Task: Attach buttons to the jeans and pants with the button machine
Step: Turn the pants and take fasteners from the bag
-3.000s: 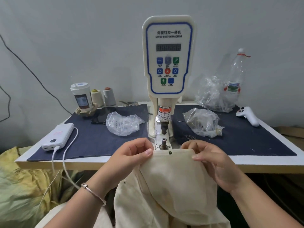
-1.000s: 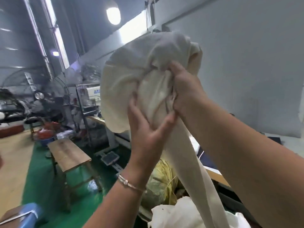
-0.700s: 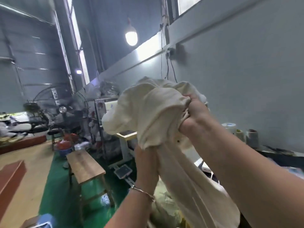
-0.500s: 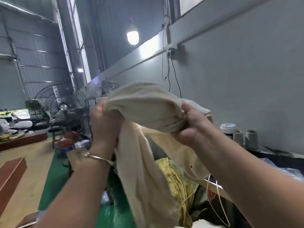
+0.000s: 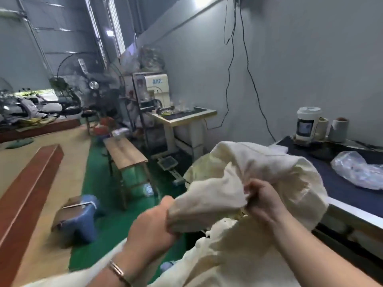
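Below, we grip the bunched cream cotton pants (image 5: 269, 170) with both hands: our left hand (image 5: 153, 226) curls round one fold, our right hand (image 5: 263, 201) pinches another, the cloth held up beside the dark-topped work table (image 5: 342, 195). On that table lies a crumpled clear plastic bag (image 5: 356, 170), its contents too blurred to tell, and a white lidded cup (image 5: 306, 125).

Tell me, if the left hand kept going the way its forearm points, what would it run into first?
The bunched cream fabric pants that the left hand already grips. Beyond them probably the right hand, though depth is unclear.
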A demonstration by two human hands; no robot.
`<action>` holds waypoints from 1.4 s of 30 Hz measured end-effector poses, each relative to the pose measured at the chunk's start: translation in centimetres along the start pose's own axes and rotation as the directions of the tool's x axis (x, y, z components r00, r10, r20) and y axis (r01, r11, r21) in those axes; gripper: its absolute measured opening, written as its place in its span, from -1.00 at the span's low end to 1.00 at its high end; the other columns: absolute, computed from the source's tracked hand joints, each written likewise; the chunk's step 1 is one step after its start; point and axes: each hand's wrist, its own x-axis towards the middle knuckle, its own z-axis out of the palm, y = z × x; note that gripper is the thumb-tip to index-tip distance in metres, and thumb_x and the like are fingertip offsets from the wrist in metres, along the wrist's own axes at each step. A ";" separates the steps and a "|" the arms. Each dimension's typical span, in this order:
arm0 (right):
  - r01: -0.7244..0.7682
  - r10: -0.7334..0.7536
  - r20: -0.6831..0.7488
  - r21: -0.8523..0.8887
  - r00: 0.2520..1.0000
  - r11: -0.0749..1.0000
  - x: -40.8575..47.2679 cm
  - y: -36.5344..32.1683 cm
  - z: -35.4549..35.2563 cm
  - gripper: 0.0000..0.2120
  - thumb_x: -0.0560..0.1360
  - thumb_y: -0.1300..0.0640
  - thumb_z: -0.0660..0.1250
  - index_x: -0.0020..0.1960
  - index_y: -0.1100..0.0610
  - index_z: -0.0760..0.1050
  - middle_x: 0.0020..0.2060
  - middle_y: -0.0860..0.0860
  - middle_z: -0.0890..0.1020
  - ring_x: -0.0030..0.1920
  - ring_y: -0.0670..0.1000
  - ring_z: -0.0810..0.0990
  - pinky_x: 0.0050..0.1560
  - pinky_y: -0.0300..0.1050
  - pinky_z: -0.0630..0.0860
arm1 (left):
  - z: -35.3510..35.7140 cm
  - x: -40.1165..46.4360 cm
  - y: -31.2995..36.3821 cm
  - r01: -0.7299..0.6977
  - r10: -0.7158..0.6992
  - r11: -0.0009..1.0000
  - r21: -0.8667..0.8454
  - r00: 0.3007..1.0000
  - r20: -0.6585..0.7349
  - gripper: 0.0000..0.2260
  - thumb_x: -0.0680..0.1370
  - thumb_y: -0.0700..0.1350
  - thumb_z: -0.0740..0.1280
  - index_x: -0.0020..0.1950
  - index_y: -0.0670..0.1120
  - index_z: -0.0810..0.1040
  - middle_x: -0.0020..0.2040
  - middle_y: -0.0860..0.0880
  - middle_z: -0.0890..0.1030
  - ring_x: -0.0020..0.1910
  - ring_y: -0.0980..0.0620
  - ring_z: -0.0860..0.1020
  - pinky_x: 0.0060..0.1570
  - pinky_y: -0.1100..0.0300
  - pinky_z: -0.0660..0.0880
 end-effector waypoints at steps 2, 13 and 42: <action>-0.196 0.166 -0.165 -0.181 0.972 0.964 0.8 4.2 -4.2 -0.70 0.35 0.45 0.09 -0.49 0.23 0.41 -0.63 0.07 0.38 -0.63 0.03 0.41 -0.55 -0.25 0.42 | 5.6 -2.7 -0.2 0.092 -0.081 0.995 -0.038 0.968 0.238 -0.42 0.31 0.35 0.16 0.28 0.18 0.26 0.09 0.03 0.64 0.11 -0.11 0.60 -0.15 0.10 0.43; -0.273 0.231 -0.273 -0.127 0.934 0.954 1.7 9.1 -9.2 -0.66 0.36 0.33 0.15 -0.55 0.07 0.40 -0.52 0.00 0.36 -0.42 0.01 0.38 -0.37 -0.16 0.41 | 3.0 -2.1 -1.7 -0.007 0.229 0.901 -0.434 0.858 0.461 -0.45 0.22 0.58 0.33 0.18 0.61 0.35 0.14 0.57 0.49 0.15 0.54 0.44 0.07 0.53 0.36; -0.217 0.076 -0.360 -0.372 0.930 0.902 -2.8 9.4 -10.7 -0.68 0.45 0.03 0.47 -0.31 0.16 0.42 -0.59 -0.02 0.36 -0.56 -0.06 0.30 -0.52 -0.27 0.26 | 5.9 0.5 -1.6 0.546 -0.289 0.653 -0.525 0.820 0.494 -0.84 0.47 0.03 0.46 -0.11 -0.05 0.73 -0.12 0.01 0.72 -0.13 0.07 0.66 -0.17 0.16 0.56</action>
